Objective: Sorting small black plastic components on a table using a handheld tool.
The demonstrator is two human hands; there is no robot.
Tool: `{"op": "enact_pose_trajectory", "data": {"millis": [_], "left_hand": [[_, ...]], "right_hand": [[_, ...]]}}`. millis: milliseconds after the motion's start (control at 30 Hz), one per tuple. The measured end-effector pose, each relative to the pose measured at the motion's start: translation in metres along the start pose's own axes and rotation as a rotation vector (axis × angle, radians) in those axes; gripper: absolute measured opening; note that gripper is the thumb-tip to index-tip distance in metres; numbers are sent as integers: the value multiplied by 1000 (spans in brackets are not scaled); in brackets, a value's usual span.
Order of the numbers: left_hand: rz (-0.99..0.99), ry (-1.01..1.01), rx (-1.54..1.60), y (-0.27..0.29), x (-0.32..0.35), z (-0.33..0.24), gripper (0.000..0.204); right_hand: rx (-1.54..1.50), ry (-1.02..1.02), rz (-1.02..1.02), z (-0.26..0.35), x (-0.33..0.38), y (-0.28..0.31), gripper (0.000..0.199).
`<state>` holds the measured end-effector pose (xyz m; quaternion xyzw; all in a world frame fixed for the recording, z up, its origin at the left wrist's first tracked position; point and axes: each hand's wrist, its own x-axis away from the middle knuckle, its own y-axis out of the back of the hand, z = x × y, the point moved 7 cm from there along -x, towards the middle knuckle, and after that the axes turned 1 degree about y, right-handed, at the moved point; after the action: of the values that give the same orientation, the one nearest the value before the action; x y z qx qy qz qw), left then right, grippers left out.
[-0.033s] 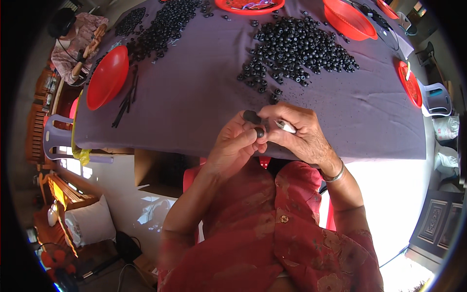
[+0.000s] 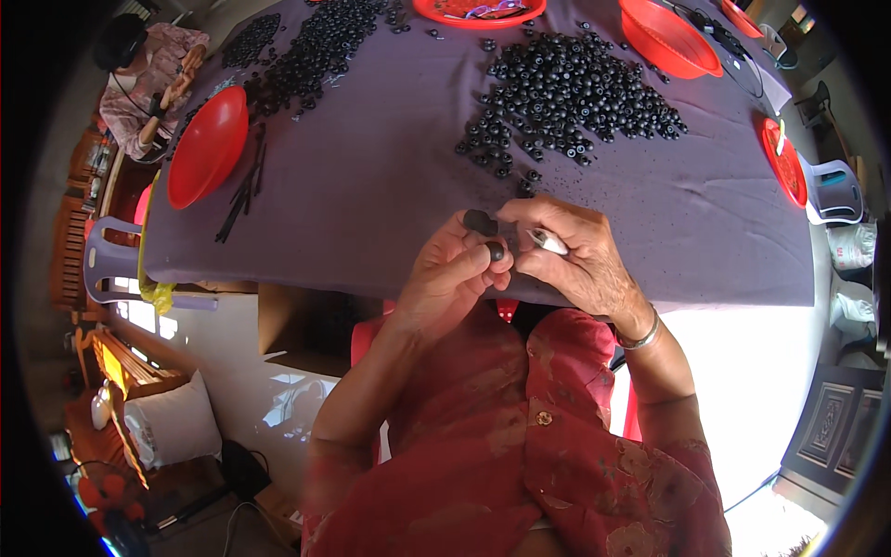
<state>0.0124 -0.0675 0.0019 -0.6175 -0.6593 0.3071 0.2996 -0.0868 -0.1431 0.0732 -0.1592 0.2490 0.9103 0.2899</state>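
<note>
Close in front of my red patterned shirt, both hands meet at the table's near edge. My left hand (image 2: 445, 278) is closed, pinching a small round black piece (image 2: 495, 252) between thumb and fingers. A black cover (image 2: 480, 222) sits on one of its fingertips. My right hand (image 2: 580, 255), with a bracelet at the wrist, is closed around a small white-handled tool (image 2: 548, 241); its working end is blurred and partly hidden. Just beyond my hands lies a large pile of similar black pieces (image 2: 575, 88).
A dark purple cloth (image 2: 362, 204) covers the table. Red bowls (image 2: 209, 148) and red trays (image 2: 784, 162) stand around it, with black strips (image 2: 243, 190) at left. More black pieces (image 2: 320, 46) lie at far left, near another person (image 2: 153, 84).
The view has shifted very slightly. My right hand has drawn a little away from the black piece; my left hand keeps its pinch.
</note>
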Motion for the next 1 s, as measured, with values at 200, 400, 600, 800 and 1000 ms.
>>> {"op": "enact_pose_trajectory", "data": {"millis": [200,400,600,800,1000], "left_hand": [[18,-128,8,3,2,-12,11],[20,-174,43,2,3,-16,18],[48,-162,51,6,2,-13,17],[-58,-143,13,8,1,-13,9],[-2,-147,29,4,1,-16,9]], "right_hand": [[340,112,-9,9,2,-2,38],[496,200,14,16,2,-10,35],[448,188,-25,12,2,-9,32],[463,169,-16,10,2,-8,31],[436,151,-16,9,3,-10,30]]}}
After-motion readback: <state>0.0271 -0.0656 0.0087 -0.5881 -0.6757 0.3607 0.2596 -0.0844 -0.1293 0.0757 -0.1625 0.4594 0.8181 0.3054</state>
